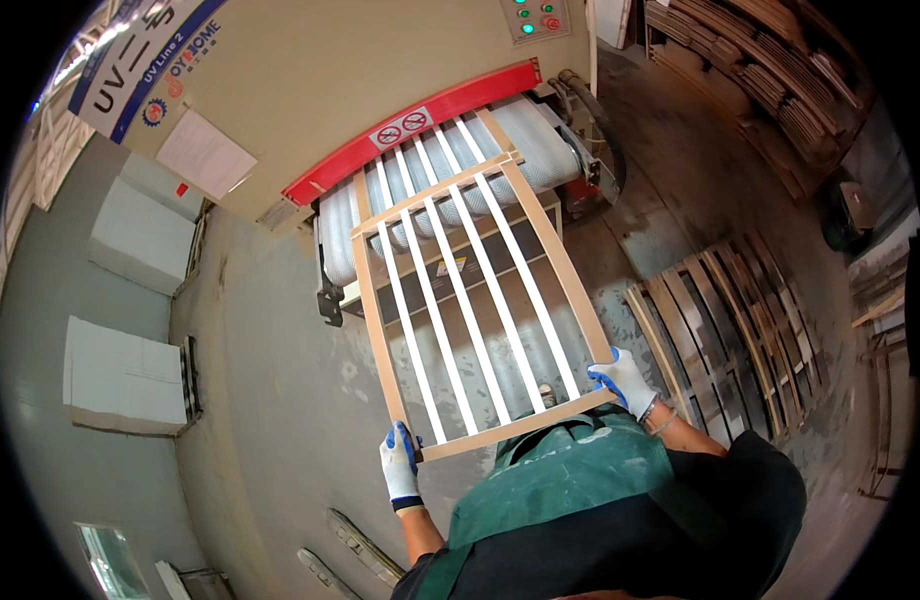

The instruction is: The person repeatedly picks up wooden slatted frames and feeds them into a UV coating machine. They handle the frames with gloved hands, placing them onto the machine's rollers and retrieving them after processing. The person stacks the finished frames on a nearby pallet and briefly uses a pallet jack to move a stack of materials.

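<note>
A rectangular tan frame (510, 428) with several white slats stretches out in front of me. My left hand (400, 463), in a white and blue work glove, grips its near left corner. At the near right corner my right hand (626, 382), gloved the same way, is closed around the rail. The frame's far end lies at the mesh conveyor belt (545, 150) of a machine. Beyond it, what looks like a second slatted frame (495, 132) rests on the belt and runs in under a red bar (310, 184). Whether the two frames touch, I cannot tell.
The beige machine (310, 70) has a control panel (536, 22) with lit green buttons. Wooden pallets (700, 310) lie on the floor to my right. Stacked boards (780, 75) stand far right. White stacks (125, 375) line the left wall. Hoses (605, 125) hang beside the conveyor.
</note>
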Demonstrator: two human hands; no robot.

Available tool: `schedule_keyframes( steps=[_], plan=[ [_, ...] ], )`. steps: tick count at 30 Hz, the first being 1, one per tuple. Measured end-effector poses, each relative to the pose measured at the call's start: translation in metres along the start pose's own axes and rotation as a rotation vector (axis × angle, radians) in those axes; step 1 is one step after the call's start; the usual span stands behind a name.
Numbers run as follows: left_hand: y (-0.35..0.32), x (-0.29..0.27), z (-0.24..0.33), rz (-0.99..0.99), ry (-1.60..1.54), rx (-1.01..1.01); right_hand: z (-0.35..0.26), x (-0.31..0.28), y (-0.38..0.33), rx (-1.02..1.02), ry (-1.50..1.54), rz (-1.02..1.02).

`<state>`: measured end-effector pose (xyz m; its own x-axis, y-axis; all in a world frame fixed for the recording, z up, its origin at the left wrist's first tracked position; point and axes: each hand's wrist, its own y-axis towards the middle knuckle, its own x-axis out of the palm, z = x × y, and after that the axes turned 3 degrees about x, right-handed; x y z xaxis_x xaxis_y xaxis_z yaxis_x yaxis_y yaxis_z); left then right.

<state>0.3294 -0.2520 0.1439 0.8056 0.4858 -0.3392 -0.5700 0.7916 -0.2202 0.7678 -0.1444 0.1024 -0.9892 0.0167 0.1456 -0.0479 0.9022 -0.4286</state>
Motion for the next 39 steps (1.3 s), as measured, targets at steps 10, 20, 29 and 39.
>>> schedule_keyframes(
  steps=[10,20,29,39],
  plan=[
    [0.01,0.011,-0.008,0.013,-0.019,-0.017,0.007,0.002,0.011,0.03,-0.001,0.017],
    [0.032,0.009,0.012,-0.057,-0.036,0.002,-0.027,0.006,0.032,0.013,-0.079,-0.016],
    [0.074,0.013,0.041,-0.09,-0.066,0.132,-0.048,0.017,0.073,-0.014,0.016,-0.07],
    [0.125,0.013,0.039,-0.168,0.006,0.271,-0.069,0.021,0.102,0.059,0.293,-0.038]
  ],
)
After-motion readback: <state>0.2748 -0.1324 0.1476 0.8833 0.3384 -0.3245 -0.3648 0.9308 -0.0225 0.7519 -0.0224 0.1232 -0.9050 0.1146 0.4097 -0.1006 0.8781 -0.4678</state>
